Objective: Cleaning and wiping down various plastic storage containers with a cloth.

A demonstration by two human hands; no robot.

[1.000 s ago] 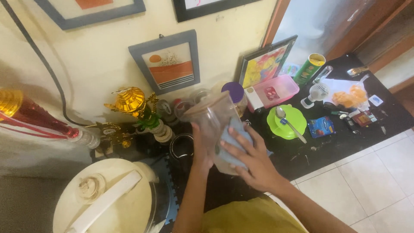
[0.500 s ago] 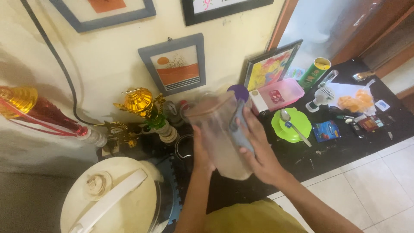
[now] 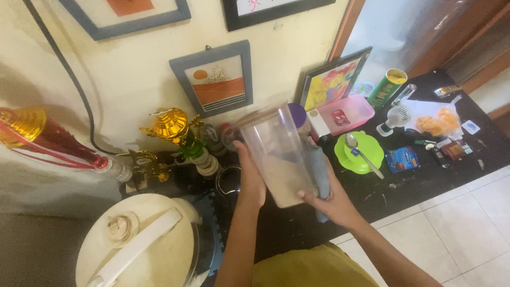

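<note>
I hold the tall clear plastic jar tilted in the air above the black counter, my left hand wrapped on its side, my right hand pressing a blue-grey cloth against it. The smooth plastic could slip through the cloth and fall among the gold trophies or onto the lime-green plate with a spoon. Framed pictures hang on the cream wall; pale floor tiles lie below.

gold trophy | green plate (spoon on it) | pink box
</note>
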